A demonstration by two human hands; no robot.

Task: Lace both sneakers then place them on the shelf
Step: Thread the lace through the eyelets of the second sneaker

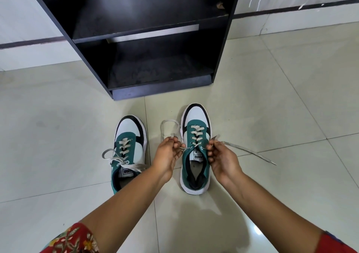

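Observation:
Two green, white and black sneakers stand on the tiled floor, toes pointing away from me. The left sneaker (129, 151) has its grey lace threaded, with loose ends lying across its opening. The right sneaker (195, 148) is laced up to its top eyelets. My left hand (168, 155) pinches the left end of the lace (168, 124), which loops out beside the shoe. My right hand (219, 158) pinches the right lace end (250, 151), which trails off to the right across the floor. The black shelf (147, 27) stands just beyond the shoes.
The shelf unit has two open compartments, a dusty lower board (155, 70) and an upper board. A white wall with a dark stripe (291, 8) runs behind it. Pale floor tiles (58, 126) surround the shoes.

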